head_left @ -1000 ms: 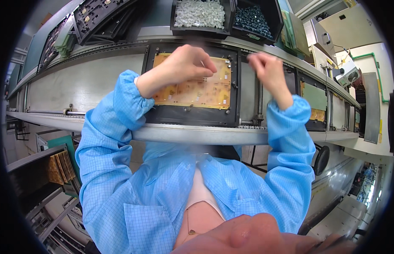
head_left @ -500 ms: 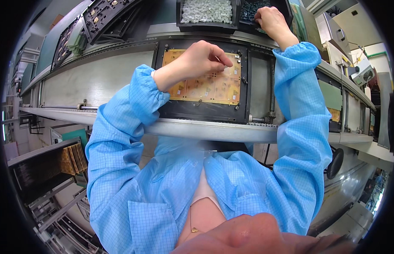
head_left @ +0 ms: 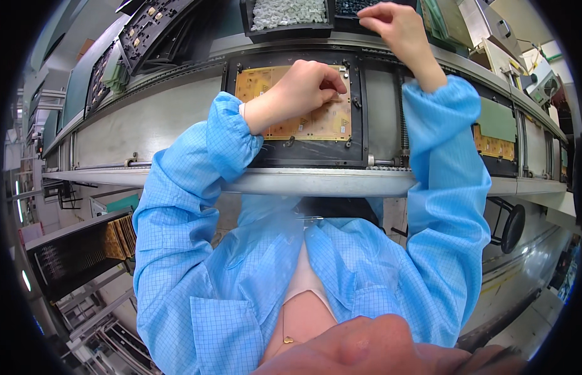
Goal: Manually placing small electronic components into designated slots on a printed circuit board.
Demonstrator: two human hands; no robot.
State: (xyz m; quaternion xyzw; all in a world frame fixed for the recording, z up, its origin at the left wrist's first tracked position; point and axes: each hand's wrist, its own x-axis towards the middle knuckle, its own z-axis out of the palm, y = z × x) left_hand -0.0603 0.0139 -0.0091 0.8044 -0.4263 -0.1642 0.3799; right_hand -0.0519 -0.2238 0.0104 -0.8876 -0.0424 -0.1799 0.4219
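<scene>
My left hand is over the right half of a tan-orange circuit board, its thumb and fingers pinched close to the board's surface. A small white part shows at those fingertips; most of it is hidden. The board lies in a black carrier frame on a conveyor. Up at the far right, my right hand hovers by the near edge of a black bin of small dark parts. Its thumb and forefinger come together, and whatever is between them is too small to make out.
Left of the dark parts stands a black bin of white plastic parts. Black trays lean at the far left, green sheets at the far right. A metal conveyor rail runs along the near side; another covered board sits farther right.
My right hand has come up out of the bin of dark parts to its near edge. My left hand stays pinched over the board, slightly shifted. The whole view has moved a little.
</scene>
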